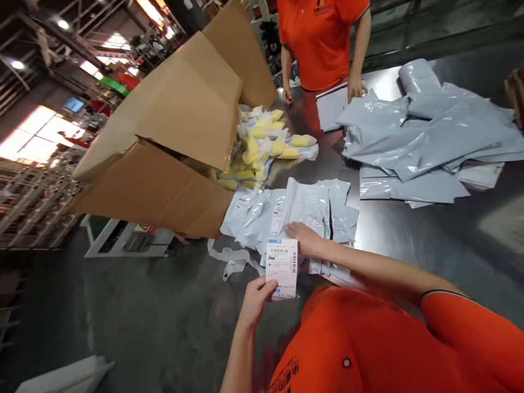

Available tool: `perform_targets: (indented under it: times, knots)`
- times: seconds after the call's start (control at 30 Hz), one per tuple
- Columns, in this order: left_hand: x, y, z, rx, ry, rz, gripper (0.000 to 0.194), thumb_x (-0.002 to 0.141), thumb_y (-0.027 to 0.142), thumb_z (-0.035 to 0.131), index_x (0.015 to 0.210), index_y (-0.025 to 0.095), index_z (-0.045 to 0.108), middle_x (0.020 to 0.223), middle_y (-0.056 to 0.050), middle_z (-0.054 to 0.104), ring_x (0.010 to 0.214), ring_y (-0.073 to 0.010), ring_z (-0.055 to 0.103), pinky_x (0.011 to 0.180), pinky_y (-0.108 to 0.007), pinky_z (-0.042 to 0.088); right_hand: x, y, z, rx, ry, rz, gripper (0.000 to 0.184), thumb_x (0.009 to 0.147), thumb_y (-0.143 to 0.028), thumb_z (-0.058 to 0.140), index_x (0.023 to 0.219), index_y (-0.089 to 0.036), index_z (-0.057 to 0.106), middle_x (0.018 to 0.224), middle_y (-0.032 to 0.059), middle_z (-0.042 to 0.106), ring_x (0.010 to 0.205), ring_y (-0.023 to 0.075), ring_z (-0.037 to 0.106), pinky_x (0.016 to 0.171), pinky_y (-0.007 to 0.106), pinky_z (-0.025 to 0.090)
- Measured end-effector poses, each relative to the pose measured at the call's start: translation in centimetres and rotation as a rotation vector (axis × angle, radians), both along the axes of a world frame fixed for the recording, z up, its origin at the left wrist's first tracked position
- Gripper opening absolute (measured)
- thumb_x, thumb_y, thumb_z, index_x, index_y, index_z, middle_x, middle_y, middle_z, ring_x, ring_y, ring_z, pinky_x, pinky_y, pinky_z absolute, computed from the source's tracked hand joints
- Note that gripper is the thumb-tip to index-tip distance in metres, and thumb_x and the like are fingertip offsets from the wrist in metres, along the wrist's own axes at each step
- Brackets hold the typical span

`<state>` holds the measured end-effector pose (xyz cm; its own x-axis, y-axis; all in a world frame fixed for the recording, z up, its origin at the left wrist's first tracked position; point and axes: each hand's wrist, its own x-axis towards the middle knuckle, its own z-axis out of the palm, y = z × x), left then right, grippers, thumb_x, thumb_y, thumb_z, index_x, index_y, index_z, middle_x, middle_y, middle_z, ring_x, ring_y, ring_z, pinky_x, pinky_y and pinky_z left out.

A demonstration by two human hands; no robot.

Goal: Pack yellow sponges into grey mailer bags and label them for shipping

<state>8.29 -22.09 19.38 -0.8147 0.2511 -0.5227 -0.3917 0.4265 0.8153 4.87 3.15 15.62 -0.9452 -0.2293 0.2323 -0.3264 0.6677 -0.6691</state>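
My left hand point(256, 305) pinches a white barcode label point(281, 267) by its lower edge, holding it up over the steel table point(164, 322). My right hand point(306, 240) lies flat on a heap of grey-white plastic packets point(303, 210), touching them with nothing gripped. The label's upper corner sits just left of those fingertips. Beyond the heap, yellow items in clear plastic bags point(262, 147) spill out of a large tipped cardboard box point(164, 136).
A co-worker in an orange shirt point(321, 38) stands across the table, one hand point(356, 87) on a pile of grey mailer bags point(426, 142). White plastic scraps point(233, 259) lie by the heap. Shelving and a machine stand left of the table.
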Motion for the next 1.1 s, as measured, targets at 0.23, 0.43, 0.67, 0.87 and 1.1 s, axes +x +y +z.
perform_targets:
  times: [0.23,0.43,0.67,0.87,1.1]
  knots:
    - [1.0,-0.5,0.4,0.010,0.014,0.035,0.039,0.069,0.049,0.076,0.071,0.010,0.076,0.066,-0.004,0.068,0.059,-0.0138,0.055,0.056,-0.023,0.043,-0.4,0.1,1.7,-0.708,-0.507,0.122,0.052,0.097,-0.052,0.038,0.123,-0.015,0.064,0.119,0.0119,0.069,0.104,0.0227,0.065,0.087,0.036,0.053]
    - [0.3,1.3,1.6,0.151,0.020,0.026,0.071,0.067,0.034,0.080,0.133,0.019,0.060,0.122,-0.010,0.068,0.091,-0.0204,0.064,0.068,-0.023,0.049,2.8,-0.7,3.3,-0.443,-0.365,0.087,0.025,0.088,-0.039,0.056,0.078,-0.017,0.061,0.073,-0.0009,0.063,0.070,0.0140,0.056,0.064,0.024,0.040]
    - [-1.4,5.1,2.8,0.021,0.220,0.001,0.033,0.075,0.044,0.069,0.063,0.014,0.061,0.058,0.003,0.051,0.058,-0.0110,0.045,0.055,-0.021,0.037,5.5,-1.7,3.7,-0.248,-0.131,0.078,0.029,0.097,-0.040,0.046,0.091,-0.019,0.064,0.085,0.0051,0.067,0.077,0.0162,0.059,0.068,0.026,0.041]
    - [-1.8,3.7,1.3,-0.010,0.081,-0.115,0.034,0.059,0.031,0.080,0.086,0.012,0.072,0.077,-0.001,0.069,0.070,-0.0157,0.056,0.063,-0.023,0.043,0.3,5.4,3.3,-0.145,0.039,-0.146,0.031,0.097,-0.039,0.044,0.087,-0.019,0.065,0.081,0.0051,0.065,0.076,0.0172,0.058,0.072,0.027,0.042]
    - [-1.2,-1.1,-0.8,0.052,-0.122,0.058,0.044,0.061,0.047,0.080,0.083,0.009,0.078,0.081,-0.010,0.077,0.072,-0.0238,0.067,0.065,-0.030,0.050,-8.9,10.0,-2.3,0.090,-0.117,-0.206,0.034,0.088,-0.041,0.055,0.109,-0.015,0.064,0.098,0.0087,0.068,0.087,0.0217,0.059,0.075,0.030,0.042]
